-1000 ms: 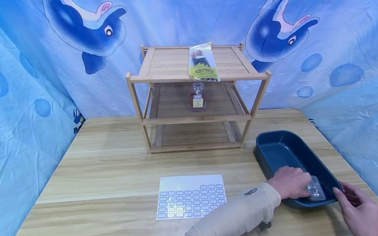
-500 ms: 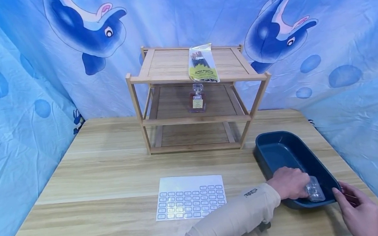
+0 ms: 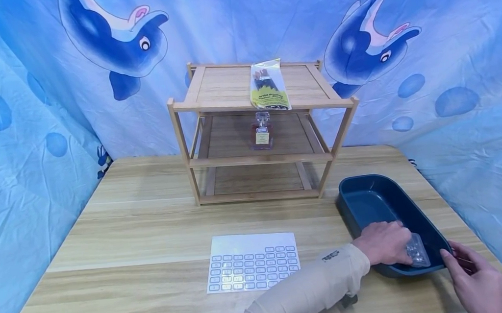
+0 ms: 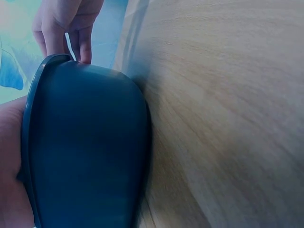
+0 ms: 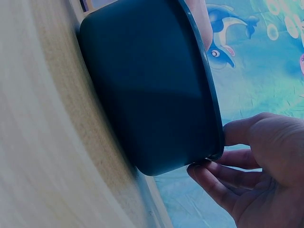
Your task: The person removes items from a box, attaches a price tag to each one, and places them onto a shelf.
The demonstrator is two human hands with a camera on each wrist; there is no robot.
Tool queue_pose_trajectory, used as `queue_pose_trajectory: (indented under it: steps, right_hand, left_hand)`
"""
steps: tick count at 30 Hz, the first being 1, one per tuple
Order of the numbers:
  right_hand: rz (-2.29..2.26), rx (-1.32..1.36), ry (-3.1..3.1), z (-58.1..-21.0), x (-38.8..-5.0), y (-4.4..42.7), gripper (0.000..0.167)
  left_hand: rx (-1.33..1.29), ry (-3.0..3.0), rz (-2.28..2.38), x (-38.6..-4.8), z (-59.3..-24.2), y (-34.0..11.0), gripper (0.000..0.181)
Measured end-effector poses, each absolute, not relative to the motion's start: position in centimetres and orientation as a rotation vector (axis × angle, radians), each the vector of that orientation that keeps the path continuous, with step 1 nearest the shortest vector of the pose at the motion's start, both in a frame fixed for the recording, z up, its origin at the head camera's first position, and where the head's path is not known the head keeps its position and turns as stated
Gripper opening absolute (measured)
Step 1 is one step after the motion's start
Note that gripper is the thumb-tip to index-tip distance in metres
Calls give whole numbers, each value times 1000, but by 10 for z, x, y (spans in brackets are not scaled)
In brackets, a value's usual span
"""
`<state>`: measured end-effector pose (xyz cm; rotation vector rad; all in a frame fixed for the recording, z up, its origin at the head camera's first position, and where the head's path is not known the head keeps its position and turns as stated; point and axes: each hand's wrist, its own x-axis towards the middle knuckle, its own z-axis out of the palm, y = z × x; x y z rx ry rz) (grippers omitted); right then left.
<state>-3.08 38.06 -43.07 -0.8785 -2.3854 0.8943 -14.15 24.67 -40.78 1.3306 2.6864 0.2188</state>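
Observation:
A dark blue rectangular bin (image 3: 369, 201) stands at the right of the table in the head view. My left hand (image 3: 383, 243) reaches over its near side and grips a clear plastic package (image 3: 418, 251) inside, near the front end. Small shiny shapes show in the package, too small to identify. Most of the left fingertips are hidden behind the hand. My right hand (image 3: 477, 276) pinches the bin's front right corner. In the right wrist view, the right thumb lies over the rim and the fingers (image 5: 213, 183) curl beneath it.
A sheet of printed labels (image 3: 252, 262) lies left of my left forearm. Behind stands a three-tier wooden shelf (image 3: 260, 158), bearing a brush packet (image 3: 269, 86) on top and a glass bottle (image 3: 262, 133) on the middle tier. Dolphin-print curtains (image 3: 240, 24) surround the table.

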Motion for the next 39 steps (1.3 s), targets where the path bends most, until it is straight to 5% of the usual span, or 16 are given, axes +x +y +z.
queue_pose_trajectory:
  steps: [18, 27, 39]
  right_hand:
    - [914, -865, -2377, -433, -32, 380, 43]
    - [915, -902, -2415, -430, -34, 377, 45]
    - [869, -935, -2418, -432, -34, 376, 44]
  left_hand:
    - [1395, 2744, 332, -143, -406, 236, 42]
    - [1371, 2691, 436, -150, -397, 228, 65]
    - [1510, 2603, 649, -158, -369, 179, 73]
